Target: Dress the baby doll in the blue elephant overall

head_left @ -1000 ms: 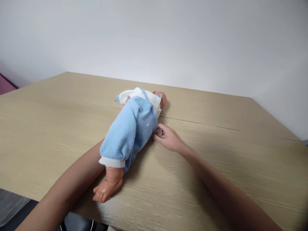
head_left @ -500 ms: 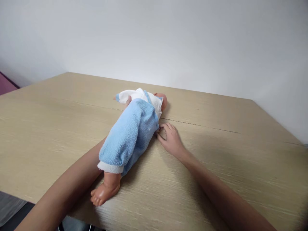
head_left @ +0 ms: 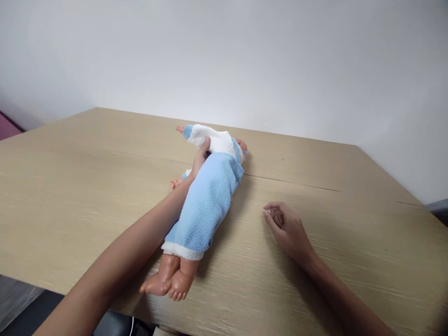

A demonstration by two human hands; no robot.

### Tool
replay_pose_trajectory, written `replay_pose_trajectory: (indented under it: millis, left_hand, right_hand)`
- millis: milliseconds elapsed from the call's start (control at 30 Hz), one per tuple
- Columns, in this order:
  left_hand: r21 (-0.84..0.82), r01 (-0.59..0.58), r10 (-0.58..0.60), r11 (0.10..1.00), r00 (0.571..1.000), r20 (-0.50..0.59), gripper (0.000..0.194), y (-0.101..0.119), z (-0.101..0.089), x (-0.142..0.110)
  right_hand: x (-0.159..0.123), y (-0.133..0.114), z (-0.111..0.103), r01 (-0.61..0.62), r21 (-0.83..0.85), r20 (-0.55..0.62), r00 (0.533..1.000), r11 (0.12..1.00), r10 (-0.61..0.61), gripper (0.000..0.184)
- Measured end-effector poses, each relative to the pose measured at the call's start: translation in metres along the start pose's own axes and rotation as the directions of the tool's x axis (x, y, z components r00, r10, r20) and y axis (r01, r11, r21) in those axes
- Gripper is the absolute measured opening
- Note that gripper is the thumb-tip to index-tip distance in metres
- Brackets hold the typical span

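Note:
A baby doll in light blue fleece trousers and a white top with blue cuffs lies on its side on the table, feet toward me and head at the far end. My left hand grips its torso under the arm, thumb over the white top; the other fingers are hidden. One doll arm points up to the left, and the other shows beneath my wrist. To the right of the doll, apart from it, my right hand hovers just above or rests on the table, fingers curled in, with nothing visible in them.
The light wooden table has a thin seam running across it. A pale wall stands behind its far edge. Something pink shows at far left, and a dark chair-like object is below the near edge.
The doll has rolled further onto its side, so both feet and both arms now show. My right hand has let go of its side and drawn back to the right, fingers curling.

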State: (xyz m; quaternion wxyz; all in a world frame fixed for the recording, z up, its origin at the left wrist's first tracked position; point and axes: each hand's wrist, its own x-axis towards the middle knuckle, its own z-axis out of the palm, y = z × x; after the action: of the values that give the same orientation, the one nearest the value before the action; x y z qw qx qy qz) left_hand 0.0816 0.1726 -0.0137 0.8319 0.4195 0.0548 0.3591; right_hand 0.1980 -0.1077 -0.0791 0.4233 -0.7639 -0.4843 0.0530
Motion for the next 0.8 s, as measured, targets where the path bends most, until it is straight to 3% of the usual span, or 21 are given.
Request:
replay_pose_trajectory:
  millis: [100,300,433,567,667,800]
  left_hand:
    - [0.006,0.039,-0.039,0.999,0.998,0.039,0.067,-0.001,-0.006,0.003]
    - [0.078,-0.048,0.055,0.996,0.995,-0.082,0.061,-0.013,-0.013,0.021]
    - [0.168,-0.109,0.121,0.98,0.991,-0.063,0.064,-0.019,-0.004,0.022]
    - [0.305,-0.113,0.116,0.946,0.993,0.009,0.067,-0.026,0.013,0.017]
    - [0.451,-0.156,0.137,0.879,0.988,0.075,0.06,-0.032,0.026,0.015]
    - [0.666,-0.291,0.211,0.687,0.957,0.199,0.049,-0.041,0.04,0.012]
  right_hand:
    - [0.005,0.001,-0.002,-0.04,0.055,0.001,0.999,0.998,0.04,0.024]
    - [0.011,0.003,0.0,-0.042,0.082,0.021,0.999,0.996,0.04,0.026]
    - [0.01,0.005,-0.002,-0.09,0.161,0.021,0.996,0.983,0.088,0.033]
    - [0.016,0.012,-0.005,-0.166,0.323,-0.002,0.984,0.932,0.176,0.046]
    - [0.022,0.018,-0.011,-0.213,0.476,0.044,0.975,0.853,0.218,0.058]
    - [0.031,0.023,-0.023,-0.305,0.642,0.157,0.95,0.703,0.27,0.065]
